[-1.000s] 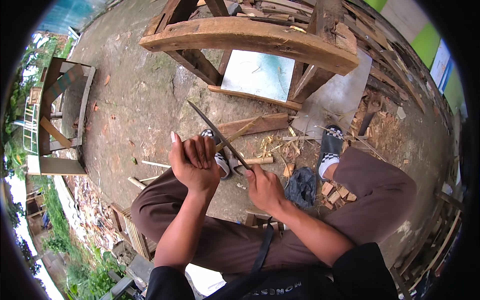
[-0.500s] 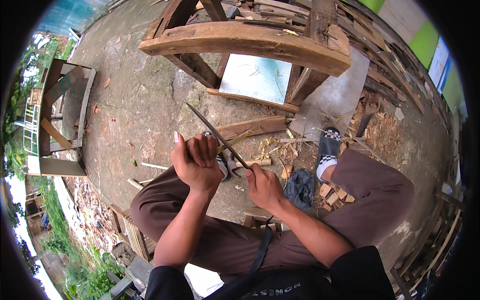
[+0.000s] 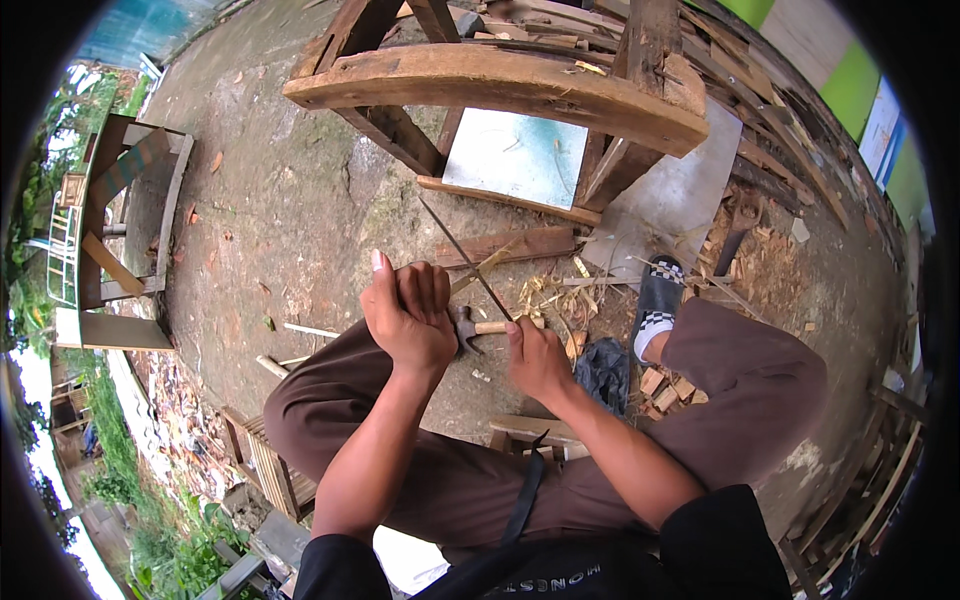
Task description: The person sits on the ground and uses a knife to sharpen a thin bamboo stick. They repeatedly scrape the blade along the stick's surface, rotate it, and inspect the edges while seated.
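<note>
Head view, left hand: our left hand (image 3: 408,318) was closed around a thin stick (image 3: 497,262).
Head view, right hand: our right hand (image 3: 537,358) gripped a long blade (image 3: 462,252) crossing it.
Ground: a hammer (image 3: 470,328) lay just beneath.

Your brown trousers (image 3: 740,390) are filling six o'clock; a black-and-white checkered shoe (image 3: 657,305) is showing at three; weathered brown wood frame (image 3: 500,85) is spanning twelve, a pale blue panel (image 3: 515,155) beneath it; green foliage (image 3: 130,500) is edging eight o'clock.
</note>
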Demonstrator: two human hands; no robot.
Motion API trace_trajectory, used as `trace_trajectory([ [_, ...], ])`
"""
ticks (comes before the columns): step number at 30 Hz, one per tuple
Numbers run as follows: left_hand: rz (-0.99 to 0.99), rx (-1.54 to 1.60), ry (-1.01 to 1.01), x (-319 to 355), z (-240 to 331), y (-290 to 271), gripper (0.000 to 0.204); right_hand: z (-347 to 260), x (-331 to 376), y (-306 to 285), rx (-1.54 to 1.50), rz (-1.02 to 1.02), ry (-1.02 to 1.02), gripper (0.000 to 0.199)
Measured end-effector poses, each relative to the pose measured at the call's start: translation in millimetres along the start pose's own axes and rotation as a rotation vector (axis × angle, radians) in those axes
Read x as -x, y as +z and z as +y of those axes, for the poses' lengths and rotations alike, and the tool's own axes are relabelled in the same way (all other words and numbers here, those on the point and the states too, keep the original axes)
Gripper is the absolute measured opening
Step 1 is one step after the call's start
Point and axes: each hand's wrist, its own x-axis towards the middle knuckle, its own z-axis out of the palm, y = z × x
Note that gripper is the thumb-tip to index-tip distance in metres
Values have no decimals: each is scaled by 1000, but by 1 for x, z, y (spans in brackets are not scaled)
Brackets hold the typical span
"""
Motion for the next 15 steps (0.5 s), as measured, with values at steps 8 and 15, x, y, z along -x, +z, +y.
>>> trace_trajectory([
  [8, 70, 49, -11, -10, 3, -7, 66, -29, 4, -7, -29, 6, -102, 30],
  [15, 64, 72, -7, -23, 13, 3, 65, -15, -2, -7, -33, -33, 38, 32],
])
